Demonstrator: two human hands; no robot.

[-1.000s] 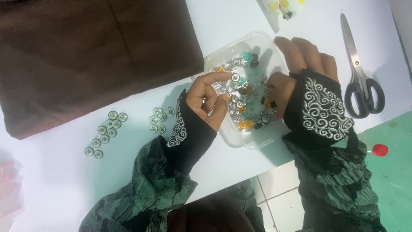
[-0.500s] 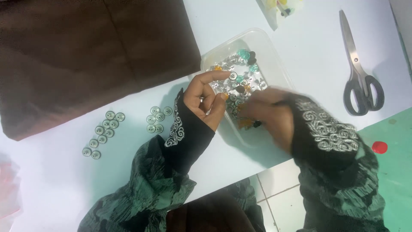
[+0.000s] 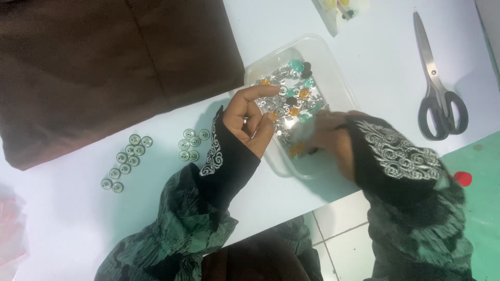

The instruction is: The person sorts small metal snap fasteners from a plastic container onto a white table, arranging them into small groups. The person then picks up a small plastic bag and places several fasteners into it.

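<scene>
Our right hand point(image 3: 333, 138) has slid down inside the clear tray point(image 3: 341, 86), blurred; grasp state cannot be told. Our left hand point(image 3: 252, 117), at the tray's left rim beside the buttons point(image 3: 291, 101), has uncurled, forefinger extended, grasping nothing. So sorting continues.

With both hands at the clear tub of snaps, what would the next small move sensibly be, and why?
Probably the right hand, blurred over the clear tub, pinches one silver snap from the mixed pieces and passes it toward the left hand, which waits palm-up at the rim. Silver snaps already lie sorted in two groups on the white table.
</scene>
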